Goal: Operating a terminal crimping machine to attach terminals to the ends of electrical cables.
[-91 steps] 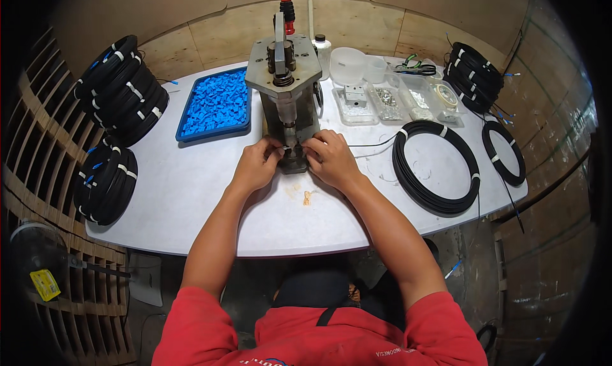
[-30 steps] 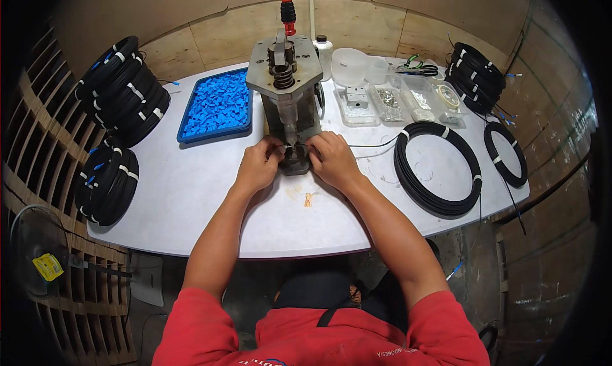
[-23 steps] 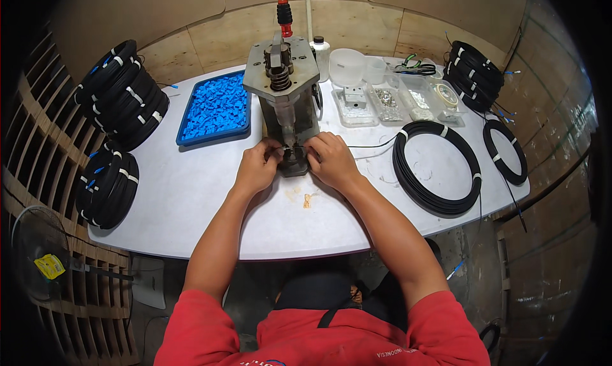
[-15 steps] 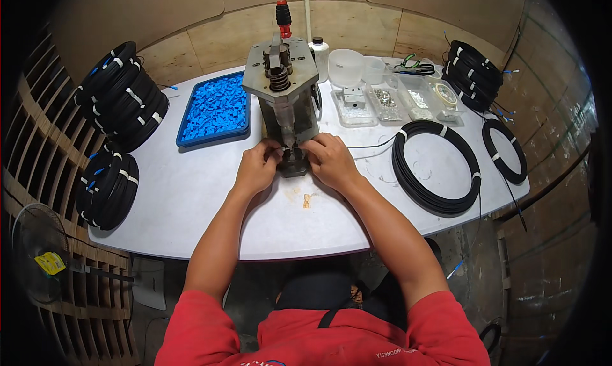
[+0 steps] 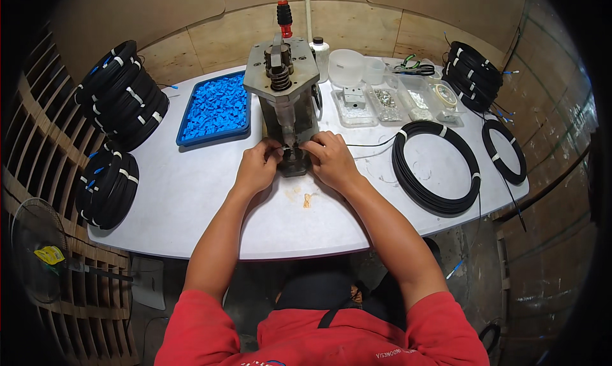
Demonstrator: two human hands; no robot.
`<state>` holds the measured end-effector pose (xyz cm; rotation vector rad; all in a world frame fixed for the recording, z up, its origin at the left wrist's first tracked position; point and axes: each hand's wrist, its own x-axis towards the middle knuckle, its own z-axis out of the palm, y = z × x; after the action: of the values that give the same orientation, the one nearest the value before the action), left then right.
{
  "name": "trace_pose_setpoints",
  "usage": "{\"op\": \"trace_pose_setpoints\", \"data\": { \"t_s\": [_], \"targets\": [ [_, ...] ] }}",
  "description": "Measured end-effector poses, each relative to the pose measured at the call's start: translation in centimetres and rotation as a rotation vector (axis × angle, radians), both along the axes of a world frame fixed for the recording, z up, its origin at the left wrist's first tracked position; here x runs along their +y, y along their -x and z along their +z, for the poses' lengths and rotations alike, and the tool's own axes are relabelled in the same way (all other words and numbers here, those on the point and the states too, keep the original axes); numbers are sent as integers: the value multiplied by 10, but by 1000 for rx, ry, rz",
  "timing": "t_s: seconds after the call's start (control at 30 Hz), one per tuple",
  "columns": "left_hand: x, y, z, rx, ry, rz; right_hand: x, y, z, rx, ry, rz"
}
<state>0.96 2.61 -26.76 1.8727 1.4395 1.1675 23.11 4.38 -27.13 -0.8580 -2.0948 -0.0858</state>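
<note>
A grey metal hand press (image 5: 284, 86) with a red-and-black lever handle stands at the middle of the white table (image 5: 191, 194). Both hands meet at its base. My left hand (image 5: 258, 166) pinches a small part at the press base from the left. My right hand (image 5: 329, 159) holds the end of a thin black cable (image 5: 373, 144) against the same spot; the fingers hide the part itself. The cable runs right to a large black cable coil (image 5: 437, 168).
A blue tray of small blue parts (image 5: 215, 109) lies left of the press. Clear plastic boxes (image 5: 389, 101) and a white bottle (image 5: 322, 55) sit behind. Stacked black coils stand at left (image 5: 121, 95), lower left (image 5: 107, 184) and far right (image 5: 477, 76); a smaller coil (image 5: 505, 150).
The hands stay at the press base with only slight finger shifts. The view has drifted a little; nothing else has moved.
</note>
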Motion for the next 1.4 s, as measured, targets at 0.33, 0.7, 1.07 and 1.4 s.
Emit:
{"op": "trace_pose_setpoints", "data": {
  "t_s": [0.33, 0.7, 1.07, 1.4],
  "targets": [
    [0, 0, -1, -3, 9, 5, 1, 0, -1, -2, 5, 0],
    [-1, 0, 1, 15, 12, 13, 1, 0, -2, 19, -6, 5],
    [-1, -1, 0, -3, 15, 13, -1, 1, 2, 9, 8, 21],
    [-2, -1, 0, -7, 5, 12, -1, 0, 3, 62, 71, 1]
  ]
}}
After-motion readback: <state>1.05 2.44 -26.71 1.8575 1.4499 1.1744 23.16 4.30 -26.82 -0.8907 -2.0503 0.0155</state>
